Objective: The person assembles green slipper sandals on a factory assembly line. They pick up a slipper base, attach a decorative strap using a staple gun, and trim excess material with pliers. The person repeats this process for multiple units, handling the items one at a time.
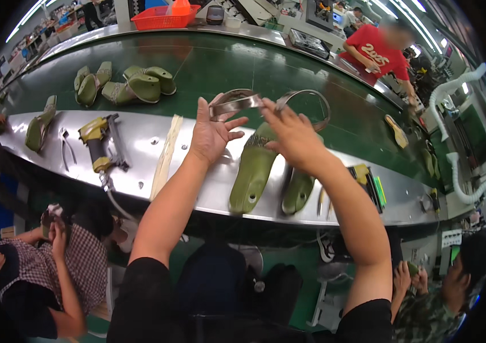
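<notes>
A shiny brownish band (236, 107), bent into loops, is up in front of me above the bench. My left hand (211, 137) is palm up with its fingers apart, and the band's left part lies against its upper fingers. My right hand (297, 140) has the band between its fingers near the middle; a second loop (327, 108) arches beyond it. Below my hands lies a green shoe last (250, 177) with a patterned strap across its far part. Beside it, partly hidden under my right forearm, is another green last (298, 191).
On the steel bench edge (197, 197) are pliers (67, 150), a yellow-black air tool (97, 143), a pale strip (166, 157) and thin tools (321, 201). More green lasts (140, 86) stand on the green belt (209, 63). A red basket (163, 18) sits behind. Co-workers sit on both sides.
</notes>
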`<state>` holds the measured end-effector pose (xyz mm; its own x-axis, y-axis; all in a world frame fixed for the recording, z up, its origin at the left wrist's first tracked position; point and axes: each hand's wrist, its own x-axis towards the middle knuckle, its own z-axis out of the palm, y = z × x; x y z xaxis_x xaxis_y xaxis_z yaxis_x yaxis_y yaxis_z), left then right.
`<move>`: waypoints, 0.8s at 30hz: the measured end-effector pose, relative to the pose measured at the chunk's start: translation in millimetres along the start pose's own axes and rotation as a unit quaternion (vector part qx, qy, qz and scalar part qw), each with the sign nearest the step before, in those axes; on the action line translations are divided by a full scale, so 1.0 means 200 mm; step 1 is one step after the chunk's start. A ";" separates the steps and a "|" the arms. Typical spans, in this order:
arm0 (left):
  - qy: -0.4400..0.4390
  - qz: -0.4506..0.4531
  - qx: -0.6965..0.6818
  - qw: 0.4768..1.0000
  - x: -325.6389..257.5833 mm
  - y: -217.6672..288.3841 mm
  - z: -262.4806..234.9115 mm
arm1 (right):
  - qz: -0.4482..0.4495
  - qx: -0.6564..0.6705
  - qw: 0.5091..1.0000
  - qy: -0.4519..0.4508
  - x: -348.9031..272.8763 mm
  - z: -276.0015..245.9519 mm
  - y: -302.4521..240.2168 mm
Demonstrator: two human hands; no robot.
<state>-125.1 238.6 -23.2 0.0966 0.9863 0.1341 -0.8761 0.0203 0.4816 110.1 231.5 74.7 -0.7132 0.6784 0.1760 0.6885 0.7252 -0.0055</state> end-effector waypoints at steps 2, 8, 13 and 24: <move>0.030 0.042 -0.008 0.999 -0.13 0.02 -0.04 | -0.006 -0.070 0.997 -0.001 -0.10 -0.01 -0.16; 0.194 0.162 0.337 0.907 -0.41 0.22 -0.27 | 0.098 0.125 0.978 0.135 -0.38 -0.17 -0.41; 0.260 0.258 0.738 0.567 -0.55 0.27 -0.31 | 0.106 0.426 0.897 0.055 -0.66 -0.28 -0.56; -0.007 -0.101 0.402 0.910 -1.18 -0.31 0.54 | -0.097 0.033 0.993 -0.063 -0.91 -0.07 -0.84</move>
<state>-42.1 -13.6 9.0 0.2289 0.9733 -0.0185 -0.2123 0.0685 0.9748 126.0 -14.6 56.7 -0.8453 0.5314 0.0553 0.5293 0.8470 -0.0486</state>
